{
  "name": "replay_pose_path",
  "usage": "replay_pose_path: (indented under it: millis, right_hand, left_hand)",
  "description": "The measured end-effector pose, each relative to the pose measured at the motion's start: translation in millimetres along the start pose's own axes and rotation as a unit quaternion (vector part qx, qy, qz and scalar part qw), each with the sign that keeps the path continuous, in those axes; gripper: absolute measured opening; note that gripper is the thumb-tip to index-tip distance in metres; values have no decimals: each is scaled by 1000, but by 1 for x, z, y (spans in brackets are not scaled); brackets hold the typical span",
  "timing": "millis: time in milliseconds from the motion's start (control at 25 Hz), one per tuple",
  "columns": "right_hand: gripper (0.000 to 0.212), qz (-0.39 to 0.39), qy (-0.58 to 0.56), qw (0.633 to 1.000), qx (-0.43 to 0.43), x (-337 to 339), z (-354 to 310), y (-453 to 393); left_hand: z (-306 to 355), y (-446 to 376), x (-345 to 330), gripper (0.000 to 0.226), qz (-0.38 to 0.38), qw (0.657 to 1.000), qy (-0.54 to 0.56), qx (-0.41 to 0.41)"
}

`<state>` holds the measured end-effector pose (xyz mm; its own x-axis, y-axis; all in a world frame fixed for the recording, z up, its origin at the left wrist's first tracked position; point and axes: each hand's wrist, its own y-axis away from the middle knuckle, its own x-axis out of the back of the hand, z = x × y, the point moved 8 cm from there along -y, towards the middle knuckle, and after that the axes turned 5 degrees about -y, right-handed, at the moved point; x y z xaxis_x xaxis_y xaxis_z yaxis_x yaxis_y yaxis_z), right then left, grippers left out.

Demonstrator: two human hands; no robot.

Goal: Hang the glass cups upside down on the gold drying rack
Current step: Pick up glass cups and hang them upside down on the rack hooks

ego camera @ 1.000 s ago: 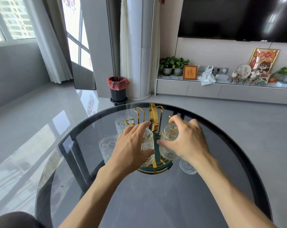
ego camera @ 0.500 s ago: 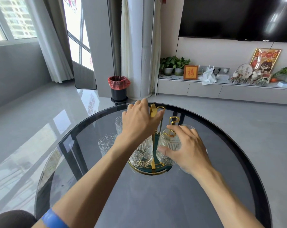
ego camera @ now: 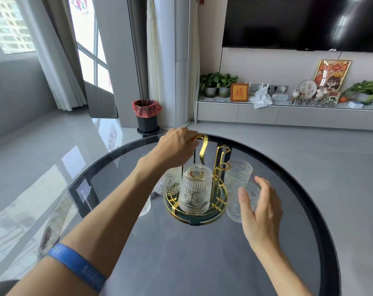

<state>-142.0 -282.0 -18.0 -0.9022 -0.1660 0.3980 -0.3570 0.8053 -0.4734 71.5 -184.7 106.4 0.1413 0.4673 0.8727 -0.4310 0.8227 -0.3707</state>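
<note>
The gold drying rack stands on a round green-and-gold base at the middle of the table. My left hand is closed around the looped handle at its top. One ribbed glass cup hangs upside down at the rack's front, and a second one hangs to its left, partly behind my forearm. A third cup is bottom-up at the rack's right side. My right hand is open, fingers spread, beside a cup standing on the table. Two more cups are partly hidden by my left arm.
The round dark glass table has a black rim. Beyond it lie a grey tiled floor, a bin with a red bag, a white column and a low TV cabinet with plants and ornaments.
My left hand rose from the hung cup to the rack's top handle. My right hand let go of the front cup and moved right, down beside the cup on the table.
</note>
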Motion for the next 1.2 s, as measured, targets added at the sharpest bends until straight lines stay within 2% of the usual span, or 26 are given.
replay_pose_path:
  millis: [160, 240, 320, 400, 520, 640, 760, 840, 920, 1200]
  right_hand:
    - [84, -97, -86, 983, -132, -19, 49, 14]
    - [97, -118, -79, 976, -164, -27, 67, 15]
    - [95, -105, -68, 974, -190, -30, 77, 13]
    - [81, -91, -73, 973, -199, -33, 78, 13]
    - [77, -80, -110, 980, -144, -25, 60, 17]
    - [77, -111, -145, 981, -68, -3, 25, 12]
    - [74, -100, -141, 985, -15, 22, -18, -13]
    - [70, -92, -124, 988, 16, 28, -48, -31]
    - [69, -98, -101, 989, 39, 23, -72, -44]
    - [67, -143, 55, 973, 171, -25, -111, -42]
  left_hand:
    - [-2, -5, -2, 24, -29, 999, 1, -12]
    - [-5, -5, -1, 25, -31, 999, -2, -10]
    - [-10, -4, 0, 26, -30, 999, -5, -14]
    - [-14, -1, 1, 28, -21, 1000, -10, -12]
    - [-16, 5, 0, 35, 13, 1000, -19, -5]
    - [-13, 8, -2, 40, 52, 999, 3, -2]
    - [-17, 8, -12, 48, 27, 999, 4, 29]
    - [-18, 16, -21, 67, -11, 999, -26, 37]
    - [-17, 23, -26, 80, -35, 998, -52, 11]
    - [-18, 31, -21, 82, -45, 999, -10, -5]
